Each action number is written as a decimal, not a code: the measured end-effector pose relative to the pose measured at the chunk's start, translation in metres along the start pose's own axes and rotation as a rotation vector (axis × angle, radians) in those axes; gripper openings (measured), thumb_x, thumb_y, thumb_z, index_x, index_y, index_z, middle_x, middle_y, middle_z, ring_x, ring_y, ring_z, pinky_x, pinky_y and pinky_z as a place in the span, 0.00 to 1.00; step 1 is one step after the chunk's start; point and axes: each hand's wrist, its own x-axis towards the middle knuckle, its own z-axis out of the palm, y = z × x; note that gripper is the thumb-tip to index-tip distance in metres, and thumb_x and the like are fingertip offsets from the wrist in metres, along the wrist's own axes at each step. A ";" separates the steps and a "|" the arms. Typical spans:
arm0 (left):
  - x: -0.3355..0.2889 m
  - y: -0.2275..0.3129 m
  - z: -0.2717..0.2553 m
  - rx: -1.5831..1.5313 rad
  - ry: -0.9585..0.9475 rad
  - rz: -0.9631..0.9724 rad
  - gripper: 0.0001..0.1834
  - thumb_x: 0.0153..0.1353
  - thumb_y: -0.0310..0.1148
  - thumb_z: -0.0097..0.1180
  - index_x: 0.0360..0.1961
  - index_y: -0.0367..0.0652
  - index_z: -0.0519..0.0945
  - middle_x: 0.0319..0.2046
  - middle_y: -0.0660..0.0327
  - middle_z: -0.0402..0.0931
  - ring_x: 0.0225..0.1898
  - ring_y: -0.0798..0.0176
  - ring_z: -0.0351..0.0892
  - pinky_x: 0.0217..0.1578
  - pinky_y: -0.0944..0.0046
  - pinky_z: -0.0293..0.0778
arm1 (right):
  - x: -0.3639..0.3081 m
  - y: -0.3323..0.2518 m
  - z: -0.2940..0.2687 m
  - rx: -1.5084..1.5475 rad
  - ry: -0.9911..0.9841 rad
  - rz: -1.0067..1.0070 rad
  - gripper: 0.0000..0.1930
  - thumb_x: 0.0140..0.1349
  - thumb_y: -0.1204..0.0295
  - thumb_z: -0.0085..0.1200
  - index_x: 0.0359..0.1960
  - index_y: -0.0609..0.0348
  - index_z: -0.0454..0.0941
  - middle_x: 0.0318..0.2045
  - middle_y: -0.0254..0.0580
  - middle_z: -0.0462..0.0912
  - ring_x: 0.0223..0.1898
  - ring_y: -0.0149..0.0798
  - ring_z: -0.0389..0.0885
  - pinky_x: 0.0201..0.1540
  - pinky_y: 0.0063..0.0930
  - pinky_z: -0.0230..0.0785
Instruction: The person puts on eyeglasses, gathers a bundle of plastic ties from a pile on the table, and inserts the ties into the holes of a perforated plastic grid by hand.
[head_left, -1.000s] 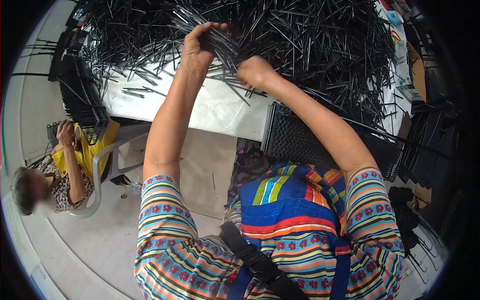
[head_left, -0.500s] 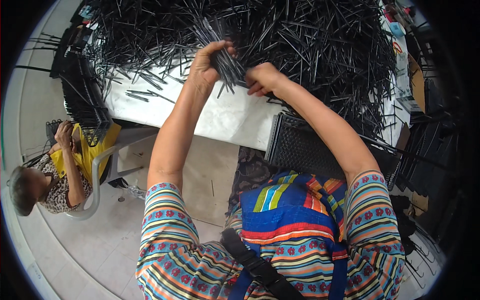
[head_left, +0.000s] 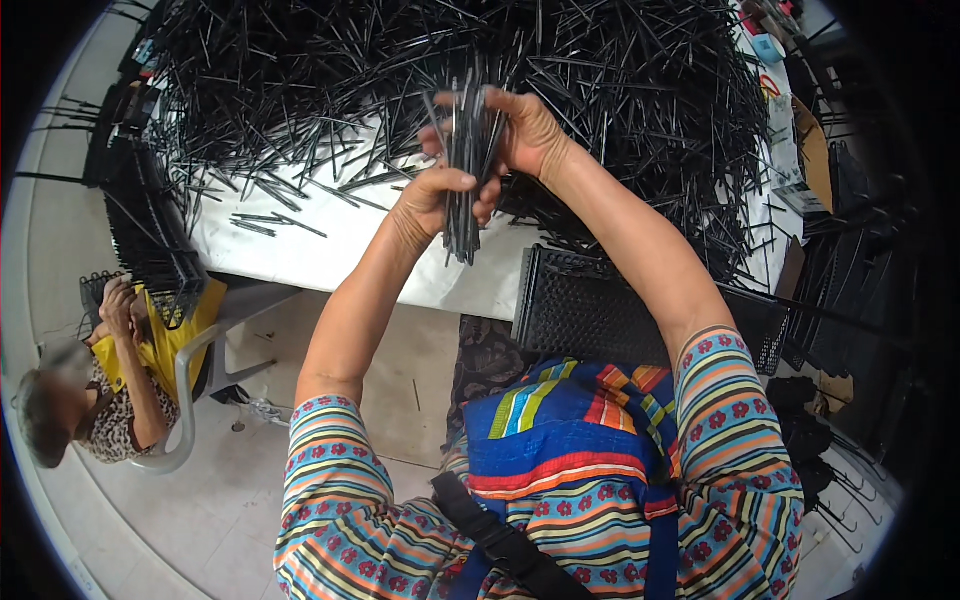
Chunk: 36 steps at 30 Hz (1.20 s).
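Rod bundle (head_left: 466,140) at 12 o'clock: black, grey glints along the lengths. Rod pile (head_left: 640,120), 11 to 1: same black, silvery highlights. Counter (head_left: 310,255): plain white, bare strip at 10. Mesh tray (head_left: 590,300) at 3: all black, regular perforation pattern. Shirt (head_left: 580,520) at 6: turquoise, black, orange and cream stripes, plus rows of dark-red flowers. Cloth (head_left: 555,430) at 5: royal blue, red-orange band, green, white and light-blue stripes. Strap (head_left: 500,540) at 6: black. Co-worker's top (head_left: 115,428) at 8: brown-and-cream spotted; yellow apron (head_left: 190,330) at 9. Chair (head_left: 187,368) beside: light grey. Box (head_left: 812,155) at 2: cardboard brown.
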 end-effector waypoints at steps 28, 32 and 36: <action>-0.005 -0.076 -0.001 1.271 0.932 0.652 0.27 0.46 0.39 0.71 0.46 0.43 0.73 0.40 0.55 0.80 0.42 0.56 0.82 0.44 0.59 0.76 | -0.025 0.067 0.062 -0.491 0.439 -0.335 0.16 0.53 0.66 0.65 0.41 0.61 0.82 0.36 0.38 0.85 0.42 0.32 0.81 0.53 0.26 0.70; 0.003 -0.085 -0.009 1.247 0.973 0.784 0.21 0.49 0.33 0.69 0.43 0.42 0.75 0.32 0.57 0.81 0.35 0.58 0.84 0.37 0.61 0.77 | -0.023 0.068 0.059 -0.497 0.512 -0.302 0.10 0.54 0.66 0.64 0.33 0.59 0.83 0.29 0.36 0.84 0.34 0.29 0.81 0.46 0.24 0.73; 0.003 -0.085 0.000 1.265 0.960 0.918 0.24 0.49 0.31 0.68 0.47 0.41 0.73 0.29 0.57 0.80 0.34 0.57 0.84 0.35 0.61 0.77 | -0.034 0.059 0.078 -0.621 0.442 -0.376 0.11 0.55 0.65 0.63 0.32 0.59 0.83 0.26 0.34 0.83 0.32 0.27 0.79 0.43 0.23 0.72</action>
